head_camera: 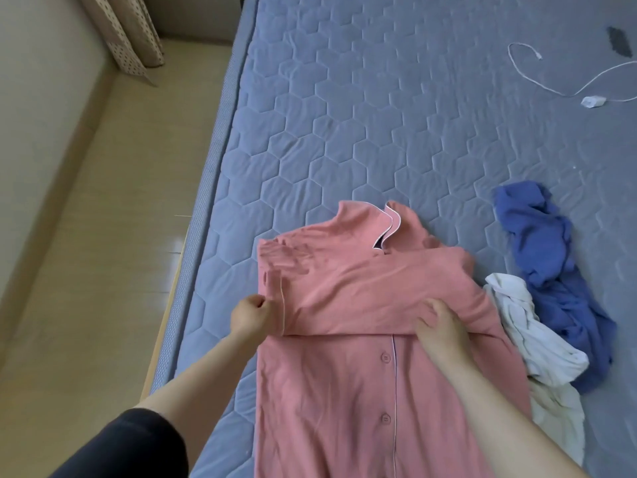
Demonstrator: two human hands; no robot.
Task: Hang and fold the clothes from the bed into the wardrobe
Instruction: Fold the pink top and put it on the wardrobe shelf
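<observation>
Nearest, the pink pyjama shirt (331, 391) lies button-side up on the bed (344, 115). The left hand (250, 315) pinches the cuff of the crossed sleeve (362, 291) at the shirt's edge. The right hand (443, 331) has its fingers (429, 313) curled round the sleeve's lower fold. The sleeve is best pulled taut and level before folding further.

From here I see a grey-blue quilted bed (344, 115), stitched in hexagons, filling the centre and right of the frame. Its pale wooden bed frame (162, 339) edges the lower left. A glossy beige floor (113, 270) catches soft daylight. A plain cream wall (27, 98) and a dotted tan curtain (127, 32) sit upper left.
</observation>
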